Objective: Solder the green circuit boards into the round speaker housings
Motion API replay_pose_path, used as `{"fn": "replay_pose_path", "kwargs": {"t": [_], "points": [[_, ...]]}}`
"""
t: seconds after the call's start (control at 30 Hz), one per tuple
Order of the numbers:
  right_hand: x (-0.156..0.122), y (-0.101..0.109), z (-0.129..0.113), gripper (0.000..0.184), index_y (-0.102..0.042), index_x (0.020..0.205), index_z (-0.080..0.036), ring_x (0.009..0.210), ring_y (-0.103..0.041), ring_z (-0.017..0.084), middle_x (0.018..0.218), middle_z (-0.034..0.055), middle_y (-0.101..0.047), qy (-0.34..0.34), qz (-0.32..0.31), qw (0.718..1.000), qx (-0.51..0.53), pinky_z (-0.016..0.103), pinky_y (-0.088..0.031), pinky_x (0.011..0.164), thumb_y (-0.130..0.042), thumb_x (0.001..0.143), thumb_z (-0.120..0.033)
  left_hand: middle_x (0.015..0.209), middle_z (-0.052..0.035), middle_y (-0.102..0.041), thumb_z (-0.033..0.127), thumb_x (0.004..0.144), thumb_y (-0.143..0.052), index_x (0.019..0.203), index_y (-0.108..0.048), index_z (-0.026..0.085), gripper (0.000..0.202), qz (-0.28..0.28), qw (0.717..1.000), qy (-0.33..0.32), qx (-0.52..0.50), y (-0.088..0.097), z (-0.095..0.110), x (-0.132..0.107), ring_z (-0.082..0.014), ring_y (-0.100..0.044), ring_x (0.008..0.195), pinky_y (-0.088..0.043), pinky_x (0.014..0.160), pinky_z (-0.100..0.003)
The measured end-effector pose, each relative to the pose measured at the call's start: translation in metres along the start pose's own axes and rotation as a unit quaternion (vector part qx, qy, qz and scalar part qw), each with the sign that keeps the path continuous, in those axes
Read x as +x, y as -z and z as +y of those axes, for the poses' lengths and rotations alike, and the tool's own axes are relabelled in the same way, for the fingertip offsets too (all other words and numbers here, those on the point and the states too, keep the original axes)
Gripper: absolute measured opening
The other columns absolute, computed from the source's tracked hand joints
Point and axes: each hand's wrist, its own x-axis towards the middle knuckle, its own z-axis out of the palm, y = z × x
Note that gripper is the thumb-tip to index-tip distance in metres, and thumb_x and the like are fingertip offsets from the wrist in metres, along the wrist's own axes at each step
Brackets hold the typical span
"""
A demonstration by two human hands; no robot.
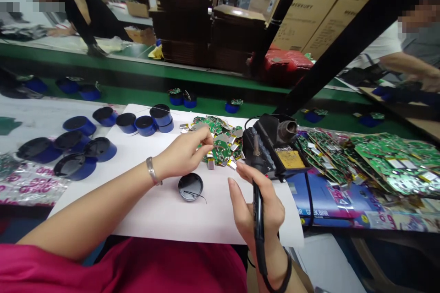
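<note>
My left hand reaches over a pile of small green circuit boards with silvery battery packs attached. Its fingers are pinched together at the near side of the pile; whatever is between them is too small to make out. In my right hand is a soldering iron, its cable running down past the wrist and its tip end pointing up towards the stand. Between my hands a round black cup lies open side up on the white sheet, a thin dark wire across its rim.
Several blue round housings stand at the left. The soldering stand holds a yellow sponge. More circuit boards are stacked at the right on printed packaging. Behind, blue parts sit along a green conveyor belt; other people work beyond it.
</note>
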Motion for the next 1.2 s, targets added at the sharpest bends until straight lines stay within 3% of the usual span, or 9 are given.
{"fn": "replay_pose_path", "kwargs": {"t": [0.17,0.3,0.37,0.47,0.53,0.6,0.67,0.93,1.2], "points": [[0.002,-0.014,0.0,0.049,-0.058,0.127,-0.021,0.091,-0.073,0.017,0.116,0.0067,-0.071,0.015,-0.018,0.998,0.064,0.029,-0.063,0.083,-0.07,0.082,-0.008,0.082,-0.0005,-0.062,0.02,0.094,-0.047,0.086,-0.052,0.019,0.009,-0.034,0.999,-0.034,-0.003,0.002,0.012,-0.022,-0.0157,-0.056,0.074,-0.044,0.07,-0.029],[0.0,-0.015,-0.001,0.046,-0.06,0.124,-0.023,0.082,-0.074,0.013,0.112,0.0037,-0.073,-0.003,-0.015,0.998,0.061,0.024,-0.064,0.075,-0.069,0.082,-0.007,0.093,-0.0027,-0.064,0.024,0.093,-0.053,0.095,-0.055,0.019,0.006,-0.014,0.999,-0.011,-0.039,0.007,0.01,-0.038,-0.017,-0.059,0.086,-0.047,0.08,-0.031],[0.0,-0.014,0.0,0.044,-0.06,0.123,-0.023,0.077,-0.074,0.013,0.109,0.0031,-0.074,-0.01,-0.009,0.999,0.044,0.023,-0.064,0.073,-0.07,0.082,-0.008,0.099,-0.004,-0.063,0.029,0.088,-0.063,0.102,-0.056,0.018,0.018,-0.009,0.999,0.01,-0.034,0.01,0.008,-0.05,-0.0186,-0.058,0.09,-0.048,0.083,-0.033],[0.0,-0.015,-0.001,0.042,-0.061,0.121,-0.023,0.074,-0.074,0.013,0.106,0.0032,-0.074,-0.015,-0.01,0.999,0.035,0.023,-0.065,0.072,-0.07,0.083,-0.01,0.096,-0.0047,-0.062,0.031,0.081,-0.073,0.1,-0.059,0.018,0.028,-0.054,0.998,0.018,0.018,0.007,0.007,-0.068,-0.0203,-0.057,0.087,-0.048,0.078,-0.034],[-0.001,-0.018,-0.004,0.041,-0.06,0.121,-0.023,0.074,-0.074,0.014,0.107,0.0036,-0.074,-0.012,-0.021,0.999,0.044,0.024,-0.065,0.072,-0.07,0.084,-0.01,0.092,-0.005,-0.06,0.027,0.083,-0.071,0.096,-0.063,0.018,0.018,-0.078,0.996,-0.007,0.037,-0.001,0.008,-0.079,-0.0201,-0.056,0.085,-0.048,0.075,-0.033],[-0.002,-0.022,-0.007,0.043,-0.059,0.123,-0.023,0.074,-0.074,0.013,0.109,0.0043,-0.074,0.002,-0.039,0.998,0.057,0.024,-0.066,0.072,-0.069,0.084,-0.009,0.09,-0.0055,-0.059,0.021,0.088,-0.064,0.091,-0.067,0.018,0.005,-0.066,0.997,-0.031,0.029,-0.009,0.009,-0.088,-0.0186,-0.056,0.084,-0.048,0.074,-0.031],[-0.004,-0.026,-0.01,0.046,-0.058,0.126,-0.022,0.075,-0.074,0.013,0.111,0.0053,-0.074,0.027,-0.059,0.996,0.068,0.025,-0.065,0.073,-0.068,0.084,-0.007,0.089,-0.0059,-0.06,0.016,0.09,-0.059,0.085,-0.068,0.017,0.01,-0.03,0.999,-0.035,-0.001,-0.013,0.01,-0.094,-0.0168,-0.058,0.084,-0.048,0.076,-0.029],[-0.021,-0.033,-0.015,0.043,-0.056,0.125,-0.017,0.089,-0.07,0.018,0.108,0.0092,-0.073,0.096,-0.138,0.982,0.092,0.032,-0.061,0.079,-0.061,0.086,-0.001,0.079,0.0009,-0.072,0.019,0.088,-0.065,0.088,-0.075,0.02,0.01,0.024,0.983,0.143,-0.117,-0.006,0.006,-0.101,-0.0106,-0.061,0.067,-0.047,0.062,-0.021],[-0.021,-0.027,-0.019,0.042,-0.056,0.123,-0.016,0.08,-0.059,0.019,0.095,0.0074,-0.07,0.057,-0.171,0.98,0.088,0.036,-0.053,0.07,-0.064,0.084,-0.003,0.075,0.0013,-0.068,0.02,0.089,-0.063,0.089,-0.077,0.02,0.014,0.015,0.98,0.149,-0.129,-0.018,0.008,-0.088,-0.0095,-0.058,0.064,-0.044,0.06,-0.021]]}}
